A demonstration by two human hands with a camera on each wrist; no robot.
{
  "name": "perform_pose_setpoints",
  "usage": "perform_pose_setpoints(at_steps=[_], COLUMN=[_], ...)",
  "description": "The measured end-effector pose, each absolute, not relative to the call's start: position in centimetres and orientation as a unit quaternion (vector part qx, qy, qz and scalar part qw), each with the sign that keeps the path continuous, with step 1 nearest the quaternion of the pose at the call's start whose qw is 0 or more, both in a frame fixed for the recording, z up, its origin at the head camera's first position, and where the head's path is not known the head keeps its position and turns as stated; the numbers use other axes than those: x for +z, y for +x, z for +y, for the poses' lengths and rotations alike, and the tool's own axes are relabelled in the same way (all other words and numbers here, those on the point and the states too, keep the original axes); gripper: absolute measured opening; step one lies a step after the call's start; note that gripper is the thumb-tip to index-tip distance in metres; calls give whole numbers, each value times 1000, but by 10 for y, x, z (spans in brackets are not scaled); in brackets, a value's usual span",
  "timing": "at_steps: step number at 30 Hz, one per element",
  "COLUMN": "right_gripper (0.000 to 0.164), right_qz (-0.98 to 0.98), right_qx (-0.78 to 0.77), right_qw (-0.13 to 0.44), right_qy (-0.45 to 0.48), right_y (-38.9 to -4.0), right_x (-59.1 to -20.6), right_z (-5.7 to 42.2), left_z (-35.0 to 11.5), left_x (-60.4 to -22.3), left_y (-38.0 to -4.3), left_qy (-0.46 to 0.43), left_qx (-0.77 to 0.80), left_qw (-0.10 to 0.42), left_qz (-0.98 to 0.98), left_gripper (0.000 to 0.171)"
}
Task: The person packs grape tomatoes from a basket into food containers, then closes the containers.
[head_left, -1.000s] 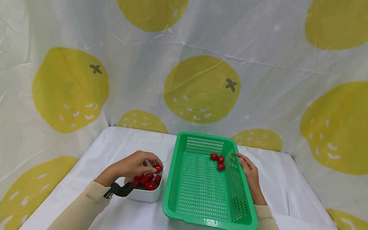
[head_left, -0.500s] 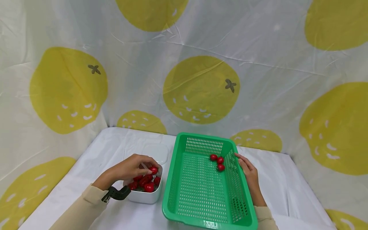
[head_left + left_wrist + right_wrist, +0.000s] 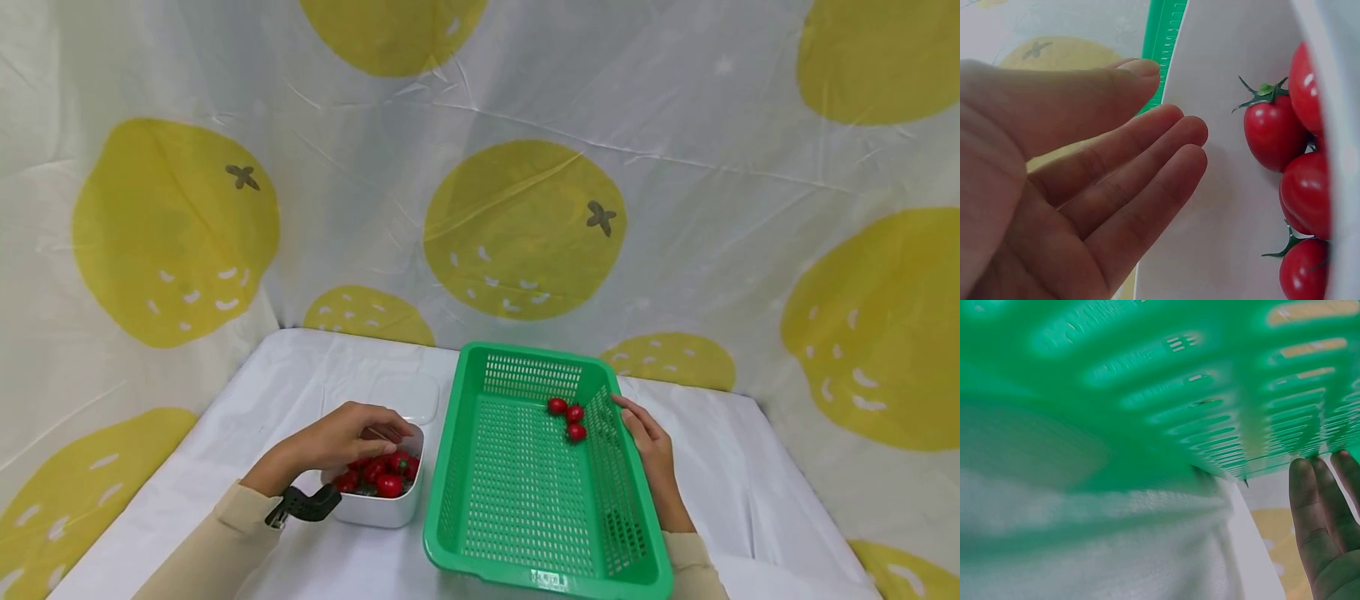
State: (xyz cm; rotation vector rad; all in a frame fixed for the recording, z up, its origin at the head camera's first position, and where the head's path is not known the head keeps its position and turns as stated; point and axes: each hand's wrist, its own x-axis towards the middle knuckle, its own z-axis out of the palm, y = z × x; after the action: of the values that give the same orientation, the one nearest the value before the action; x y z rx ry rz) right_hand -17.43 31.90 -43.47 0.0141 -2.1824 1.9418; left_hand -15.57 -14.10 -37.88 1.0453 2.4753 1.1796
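Above the white box [image 3: 382, 515], my left hand [image 3: 347, 437] has its fingers loosely extended and holds nothing. The left wrist view shows the same hand [image 3: 1085, 175] with the thumb apart from the fingers. Several red cherry tomatoes [image 3: 389, 486] with green stems lie in the box, partly under the hand. To the right stands a green plastic basket [image 3: 450, 467] with slotted walls, three red tomatoes [image 3: 575, 432] in its back right part. My right hand [image 3: 654, 450] touches the basket's right side at the rim; its visible fingers [image 3: 1313, 512] are straight against the outer wall.
A translucent lid [image 3: 405, 396] lies on the white tablecloth [image 3: 300, 367] behind the box. The box and basket stand close side by side. A white curtain [image 3: 360, 192] with yellow fruit prints hangs behind and along the sides.
My left hand has lowered a tomato into the white box and let go of it. The right hand and the basket have hardly moved.
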Motion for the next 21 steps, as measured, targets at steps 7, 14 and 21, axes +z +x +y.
perform_pose_setpoints(at_steps=[7, 14, 21], right_gripper=[39, 40, 40], right_qz=[-746, -744, -739], right_qx=[657, 660, 665], right_qw=[106, 107, 103], right_qy=[6, 3, 11], right_y=[-173, -173, -171], right_x=[-429, -429, -434], right_z=[317, 317, 317], left_z=[-139, -134, -117], left_x=[-377, -363, -344], left_y=[-157, -156, -163], left_qy=[353, 356, 386], left_qx=[401, 402, 388], left_qw=[106, 102, 91], left_qz=[838, 837, 832], left_gripper=[27, 25, 25])
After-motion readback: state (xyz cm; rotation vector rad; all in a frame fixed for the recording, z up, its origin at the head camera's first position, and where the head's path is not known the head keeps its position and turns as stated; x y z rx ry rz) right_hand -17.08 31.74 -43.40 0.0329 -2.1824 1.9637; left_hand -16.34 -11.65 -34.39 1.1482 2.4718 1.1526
